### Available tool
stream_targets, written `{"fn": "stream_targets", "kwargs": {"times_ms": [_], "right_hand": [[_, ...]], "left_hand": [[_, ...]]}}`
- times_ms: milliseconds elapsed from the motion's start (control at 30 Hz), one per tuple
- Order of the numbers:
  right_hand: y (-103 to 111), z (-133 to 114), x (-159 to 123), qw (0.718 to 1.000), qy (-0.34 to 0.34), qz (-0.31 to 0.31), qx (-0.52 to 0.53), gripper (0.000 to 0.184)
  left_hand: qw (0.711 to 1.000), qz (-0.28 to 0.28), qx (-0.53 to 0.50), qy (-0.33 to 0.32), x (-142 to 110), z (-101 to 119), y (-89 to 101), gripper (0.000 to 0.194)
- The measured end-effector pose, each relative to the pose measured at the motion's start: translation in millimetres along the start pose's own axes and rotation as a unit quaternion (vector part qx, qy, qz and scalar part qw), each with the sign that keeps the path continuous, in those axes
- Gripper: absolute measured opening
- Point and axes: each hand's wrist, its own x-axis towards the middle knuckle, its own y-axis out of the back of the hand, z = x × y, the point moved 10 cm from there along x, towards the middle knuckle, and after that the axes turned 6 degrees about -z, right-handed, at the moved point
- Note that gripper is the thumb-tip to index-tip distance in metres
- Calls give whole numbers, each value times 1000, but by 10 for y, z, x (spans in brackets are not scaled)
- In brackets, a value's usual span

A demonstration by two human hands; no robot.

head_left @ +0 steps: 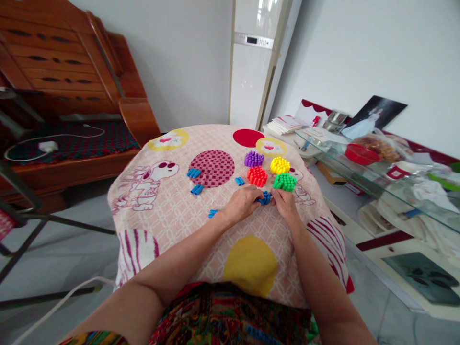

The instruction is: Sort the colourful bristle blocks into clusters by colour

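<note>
A small bunch of blue peg-like sticks (265, 198) stands on the cloth between my two hands. My left hand (243, 205) is closed at the left side of the bunch, fingertips against it. On the other side, my right hand (284, 202) pinches at its edge. Just beyond are upright clusters of the same sticks: red (257, 176), green (284, 182), purple (253, 158) and yellow (280, 165). Loose blue sticks (196, 189) lie in small groups to the left, one group partly behind my left forearm. Fingers hide part of the blue bunch.
A patterned tablecloth (172, 191) covers the table. At right, a glass shelf (388, 177) holds papers, a red bowl (361, 154) and bags. A wooden bench (64, 91) stands at left, and a tall white cabinet-like unit (249, 81) is behind the table.
</note>
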Motion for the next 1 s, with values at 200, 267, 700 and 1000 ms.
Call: {"fn": "stream_targets", "kwargs": {"times_ms": [200, 267, 700, 1000], "right_hand": [[1, -25, 2, 1000, 6, 6, 1, 54], [-1, -13, 1, 1000, 4, 5, 3, 52], [7, -20, -12, 1000, -19, -2, -3, 47], [1, 11, -18, 1000, -16, -3, 4, 49]], "left_hand": [[998, -34, 54, 28, 28, -18, -134, 17], [998, -28, 55, 28, 24, -6, -133, 18], [940, 161, 102, 282, -484, -1645, 960, 27], [904, 151, 91, 389, -826, -2281, 998, 24]]}}
